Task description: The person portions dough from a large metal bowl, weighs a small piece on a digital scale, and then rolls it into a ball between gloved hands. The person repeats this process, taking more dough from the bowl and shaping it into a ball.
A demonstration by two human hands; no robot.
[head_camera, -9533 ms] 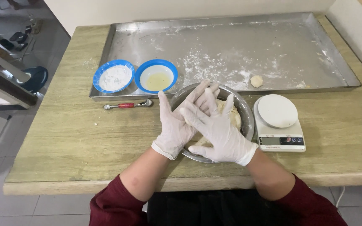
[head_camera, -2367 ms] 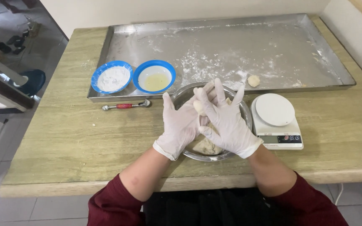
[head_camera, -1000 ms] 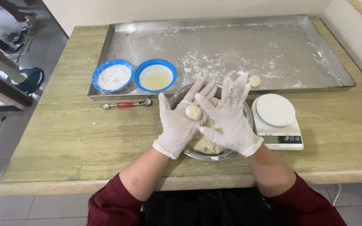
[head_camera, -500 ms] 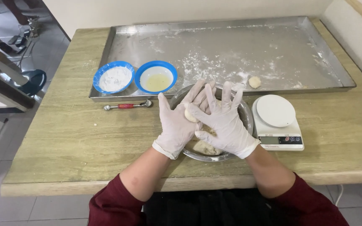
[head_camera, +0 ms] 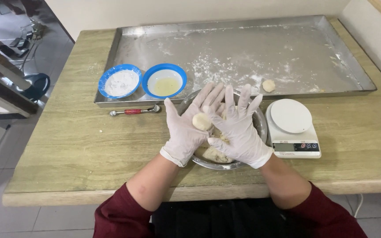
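Dough ball (head_camera: 201, 120) now shows again between flat open left hand (head_camera: 186, 130) and right hand (head_camera: 239, 128).

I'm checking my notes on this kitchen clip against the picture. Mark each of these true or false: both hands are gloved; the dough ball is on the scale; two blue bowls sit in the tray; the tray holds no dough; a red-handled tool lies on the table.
1. Both hands are gloved. True: the left hand and right hand wear white gloves.
2. The dough ball is on the scale. False: it lies between the palms, above the metal bowl.
3. Two blue bowls sit in the tray. True: flour bowl, liquid bowl.
4. The tray holds no dough. False: a small dough piece lies there.
5. A red-handled tool lies on the table. True.
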